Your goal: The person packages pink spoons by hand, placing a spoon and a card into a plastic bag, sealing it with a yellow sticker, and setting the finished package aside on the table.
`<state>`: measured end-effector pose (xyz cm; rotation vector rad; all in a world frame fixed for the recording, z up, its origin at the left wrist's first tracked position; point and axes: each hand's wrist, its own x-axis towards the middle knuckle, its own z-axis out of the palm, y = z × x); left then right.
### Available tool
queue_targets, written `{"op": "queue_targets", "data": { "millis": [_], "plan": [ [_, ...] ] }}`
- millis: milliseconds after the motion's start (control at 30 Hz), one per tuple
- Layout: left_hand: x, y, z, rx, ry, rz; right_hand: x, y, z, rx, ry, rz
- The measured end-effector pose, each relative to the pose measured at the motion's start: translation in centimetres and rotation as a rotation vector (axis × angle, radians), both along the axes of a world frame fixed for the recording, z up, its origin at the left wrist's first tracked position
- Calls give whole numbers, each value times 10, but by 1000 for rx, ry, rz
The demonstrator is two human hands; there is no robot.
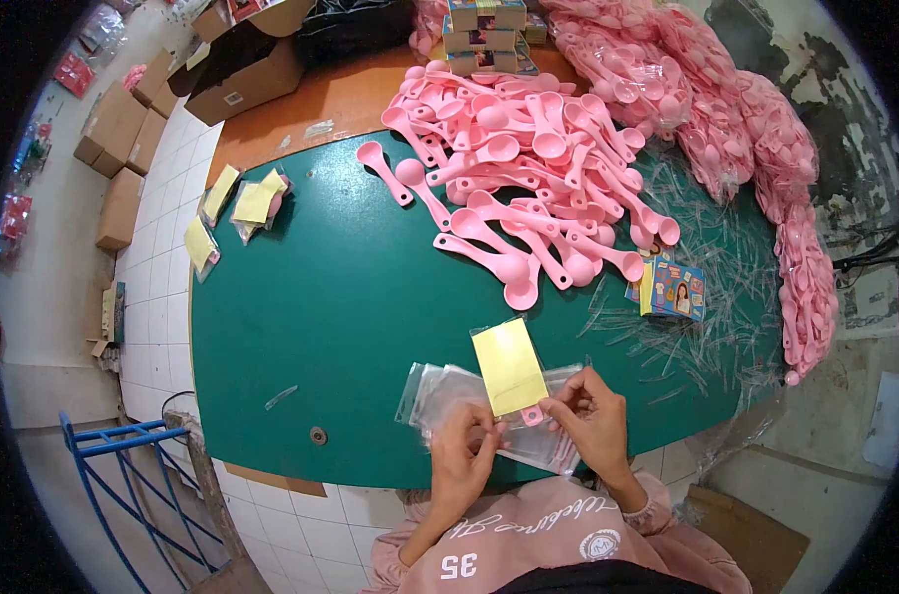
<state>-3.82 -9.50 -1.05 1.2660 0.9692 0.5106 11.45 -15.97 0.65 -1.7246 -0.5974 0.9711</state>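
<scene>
A clear plastic bag holds a yellow card, and the end of a pink spoon handle shows at its lower edge. My right hand pinches the bag's lower right corner between thumb and fingers. At the lower left corner, my left hand is closed with its fingertips on the bag's edge. Beneath both hands lies a stack of empty clear bags on the green table mat. Most of the spoon is hidden behind the card.
A heap of pink measuring spoons fills the table's back middle. Printed cards lie to the right, among thin plastic strips. Filled bags rest at the left. Large bags of spoons line the right edge; a cardboard box stands behind.
</scene>
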Motion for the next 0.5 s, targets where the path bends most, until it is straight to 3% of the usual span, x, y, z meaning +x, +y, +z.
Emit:
{"op": "queue_targets", "data": {
  "millis": [100,400,433,500],
  "plan": [
    [-3,-1,-2,133,21,-65,0,0,0,-33,-101,66],
    [5,5,23,38,73,-25,4,3,8,-44,-91,88],
    [3,9,21,41,73,-27,9,4,9,-16,-247,183],
    [-11,27,13,377,84,-6,21,8,12,14,-406,273]
  ]
}}
